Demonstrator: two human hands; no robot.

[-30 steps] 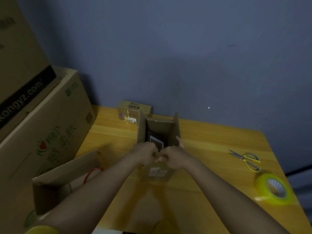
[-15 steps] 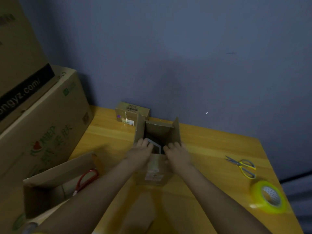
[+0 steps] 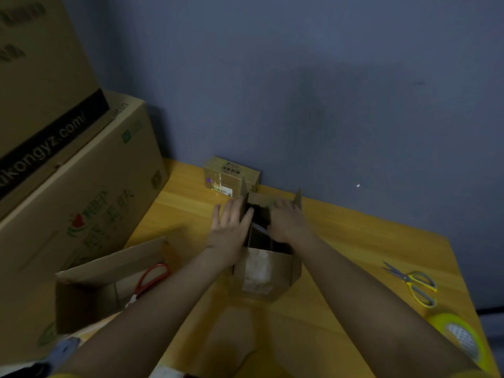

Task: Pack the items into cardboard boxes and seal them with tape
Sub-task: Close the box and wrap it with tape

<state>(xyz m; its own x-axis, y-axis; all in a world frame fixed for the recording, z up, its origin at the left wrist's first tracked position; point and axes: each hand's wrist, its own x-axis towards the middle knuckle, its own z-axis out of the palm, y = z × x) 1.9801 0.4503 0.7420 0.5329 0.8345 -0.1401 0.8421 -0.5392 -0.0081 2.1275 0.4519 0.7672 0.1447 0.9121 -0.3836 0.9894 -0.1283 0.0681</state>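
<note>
Left hand (image 3: 230, 230) flat on open box (image 3: 268, 271) left flap, right hand (image 3: 285, 223) gripping right flap, near wall

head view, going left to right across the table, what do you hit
big printed carton → open box with red-handled scissors → left hand → small open box → right hand → yellow scissors → yellow tape roll

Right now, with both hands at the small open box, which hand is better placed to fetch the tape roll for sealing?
Right hand, probably. The yellow tape roll lies at the table's near right corner, beside the right forearm, past the yellow scissors. The left hand would have to cross the small box.
</note>
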